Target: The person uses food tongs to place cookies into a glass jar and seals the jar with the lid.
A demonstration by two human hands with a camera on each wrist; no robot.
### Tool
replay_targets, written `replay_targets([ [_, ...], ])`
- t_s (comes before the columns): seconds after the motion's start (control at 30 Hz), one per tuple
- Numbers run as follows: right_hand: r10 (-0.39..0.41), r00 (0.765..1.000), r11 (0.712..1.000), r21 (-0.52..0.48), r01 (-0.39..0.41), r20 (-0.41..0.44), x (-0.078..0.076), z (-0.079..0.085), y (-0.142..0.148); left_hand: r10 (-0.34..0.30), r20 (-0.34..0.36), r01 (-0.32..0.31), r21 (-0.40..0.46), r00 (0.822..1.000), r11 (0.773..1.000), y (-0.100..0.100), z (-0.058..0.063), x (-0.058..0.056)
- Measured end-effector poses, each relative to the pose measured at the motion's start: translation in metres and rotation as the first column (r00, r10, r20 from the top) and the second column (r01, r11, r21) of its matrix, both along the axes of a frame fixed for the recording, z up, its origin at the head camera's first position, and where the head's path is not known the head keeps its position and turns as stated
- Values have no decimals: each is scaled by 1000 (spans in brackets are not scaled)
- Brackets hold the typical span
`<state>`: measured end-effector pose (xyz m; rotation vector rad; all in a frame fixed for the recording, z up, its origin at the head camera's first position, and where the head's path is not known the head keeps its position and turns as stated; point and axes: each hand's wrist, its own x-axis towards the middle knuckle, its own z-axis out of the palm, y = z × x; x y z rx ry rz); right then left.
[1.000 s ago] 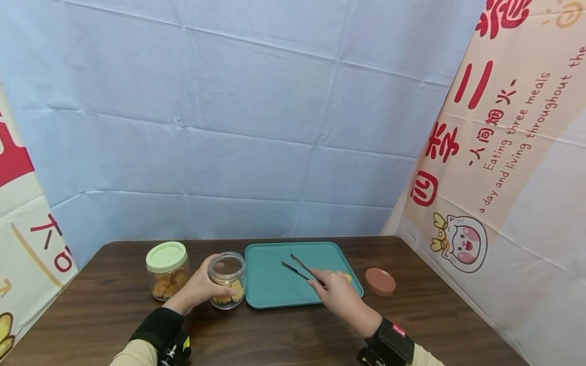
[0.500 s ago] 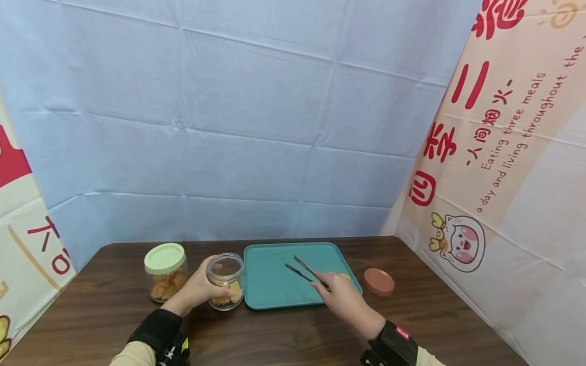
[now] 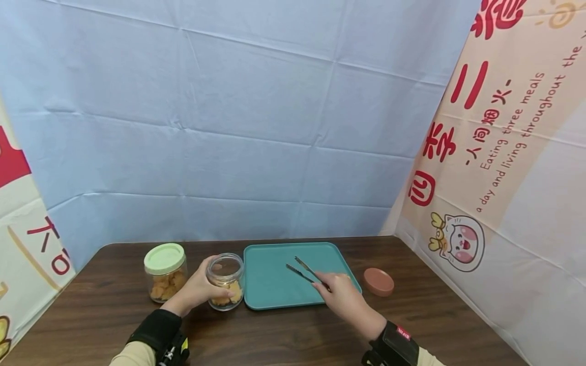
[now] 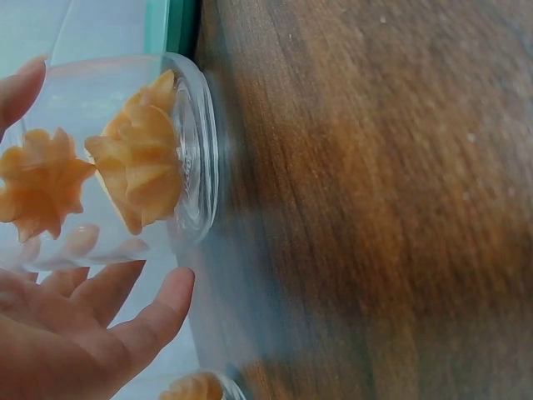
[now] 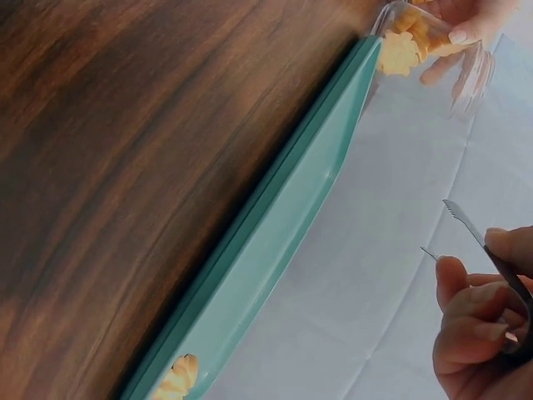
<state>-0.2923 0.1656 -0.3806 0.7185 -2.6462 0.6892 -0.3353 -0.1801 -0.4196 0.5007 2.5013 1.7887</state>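
My left hand (image 3: 201, 290) grips a clear lidless jar (image 3: 224, 274) at the tray's left edge, thumb in front and fingers around the far side. Several golden, star-shaped cookies (image 4: 141, 167) lie inside it, as the left wrist view shows. Over the teal tray (image 3: 270, 284), my right hand (image 3: 345, 300) holds a pair of metal tongs (image 3: 300, 273). Their toothed tips are spread apart with nothing between them and point up and left. One cookie (image 5: 177, 379) sits on the tray near its right end, largely hidden behind my right hand in the head view.
Left of my left hand stands another jar (image 3: 167, 282) of cookies with a pale green lid (image 3: 165, 257). A reddish-brown round lid (image 3: 379, 282) lies right of the tray. Blue cloth (image 3: 238, 152) hangs behind the wooden table (image 3: 274, 335), with a printed cloth (image 3: 503, 152) at right.
My right hand and the tongs have shifted slightly right over the tray. My left hand keeps its grip on the jar in the same place.
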Motion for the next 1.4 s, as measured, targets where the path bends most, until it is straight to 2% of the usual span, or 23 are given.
replay_targets([
  [0.17,3,1000,1000,-4,-3,5,1,-1,3,-8,-8,8,-1,1000,1000,0,-1,0],
  [0.6,-53,999,998,17,52,8,2,-2,6,11,-16,-11,-12,1000,1000,0,-4,-5],
  [0.83,-68,998,997,27,67,2,3,-2,7,12,15,-12,-17,1000,1000,0,-3,-5],
  [1.13,-107,994,994,8,107,22,5,-3,11,17,13,-17,-29,1000,999,1,-4,-7],
  [1.4,-94,995,996,-1,94,23,5,-5,13,16,3,-16,-33,1000,999,1,-2,-4],
])
